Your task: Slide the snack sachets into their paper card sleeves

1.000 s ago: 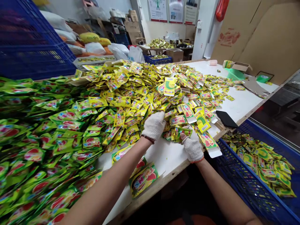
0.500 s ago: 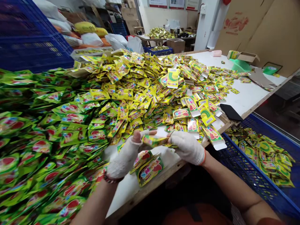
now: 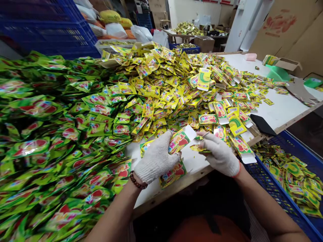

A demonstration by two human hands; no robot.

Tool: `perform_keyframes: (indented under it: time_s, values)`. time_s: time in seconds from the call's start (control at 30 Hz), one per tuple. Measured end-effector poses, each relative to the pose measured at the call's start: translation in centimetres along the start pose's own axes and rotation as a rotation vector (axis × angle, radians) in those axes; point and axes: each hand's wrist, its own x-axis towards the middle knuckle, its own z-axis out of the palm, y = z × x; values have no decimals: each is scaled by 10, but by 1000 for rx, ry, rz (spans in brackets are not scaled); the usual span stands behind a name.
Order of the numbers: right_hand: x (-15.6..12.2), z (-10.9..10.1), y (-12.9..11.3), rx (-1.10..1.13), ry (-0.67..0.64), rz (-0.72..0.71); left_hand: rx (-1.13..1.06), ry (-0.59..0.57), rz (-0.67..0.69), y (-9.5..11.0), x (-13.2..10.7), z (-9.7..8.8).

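Observation:
Both my hands wear white knit gloves with open fingertips. My left hand (image 3: 156, 158) is closed on a flat green-and-yellow card sleeve (image 3: 180, 140) with a red picture, holding it above the white table (image 3: 282, 107) near its front edge. My right hand (image 3: 219, 154) pinches a small stack of yellow sachets (image 3: 197, 148) right beside the sleeve's open white end. A second flat sleeve (image 3: 174, 174) lies on the table under my left hand.
A big heap of yellow sachets (image 3: 166, 87) covers the table's middle. Green packets (image 3: 50, 134) are piled high on the left. A blue crate (image 3: 285, 188) with filled packets stands low at the right. A black phone (image 3: 262, 124) lies near the right edge.
My hands drew back from the heap with a few yellow sachets. My left hand picked up a flat sleeve, and the sachets are now in my right hand beside it.

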Motion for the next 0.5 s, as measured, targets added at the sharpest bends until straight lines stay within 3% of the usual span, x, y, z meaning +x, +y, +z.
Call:
perform_keyframes:
  time_s: [0.13, 0.23, 0.37, 0.5]
  values:
    - [4, 0, -1, 377, 245, 501, 194, 181, 118, -7, 0, 13]
    - [13, 1, 1, 494, 179, 682, 288, 239, 244, -10, -1, 21]
    - [24, -5, 7, 403, -6, 666, 228, 261, 335, -12, -3, 22]
    - [29, -6, 8, 223, -32, 538, 148, 255, 366, -11, -4, 22]
